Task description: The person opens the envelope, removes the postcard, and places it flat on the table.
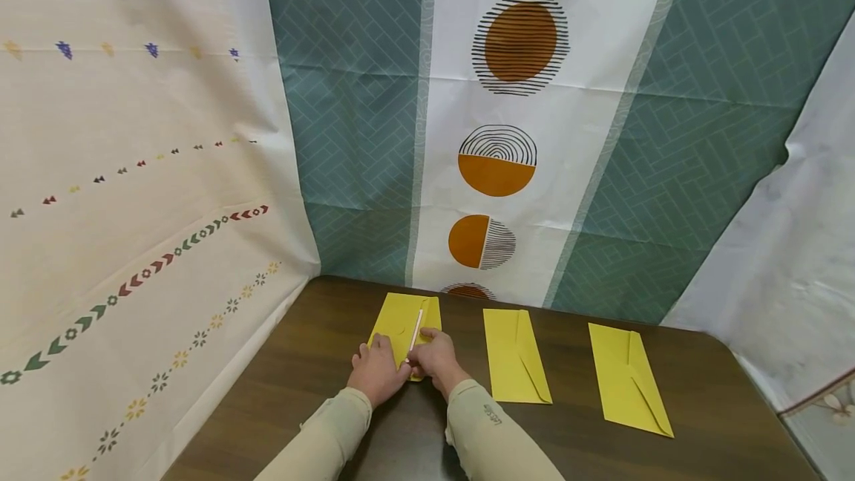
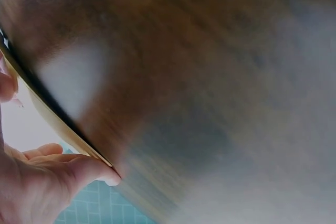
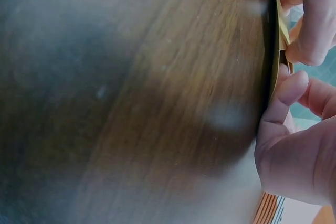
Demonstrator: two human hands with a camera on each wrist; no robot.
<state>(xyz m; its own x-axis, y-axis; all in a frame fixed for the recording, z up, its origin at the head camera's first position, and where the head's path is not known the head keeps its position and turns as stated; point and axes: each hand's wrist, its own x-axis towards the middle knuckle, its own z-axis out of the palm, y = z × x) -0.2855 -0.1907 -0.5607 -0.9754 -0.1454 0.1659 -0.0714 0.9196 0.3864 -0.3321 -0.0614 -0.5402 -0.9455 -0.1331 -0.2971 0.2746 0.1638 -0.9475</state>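
Left envelope (image 1: 390, 314): near the bench's (image 1: 294, 362) far edge, toward its left corner.
Left hand (image 1: 379, 373): fingers laid on it.
Right hand (image 1: 437, 358): seems to pinch the white strip (image 1: 416, 329) low down.
Flap (image 1: 431, 312): peeling, I'd judge; next calls for an even pull.

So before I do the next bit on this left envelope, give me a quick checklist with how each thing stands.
1. Left envelope lying on the table: ok.
2. Left hand resting on that envelope: ok.
3. Right hand at the near end of the pale strip: ok.
4. Firm grip on the strip: cannot tell; the fingers hide the contact.
5. Strip off the envelope: not ok; it shows along the flap side.
6. Middle envelope and right envelope out of the way: ok; both lie apart, to the right.
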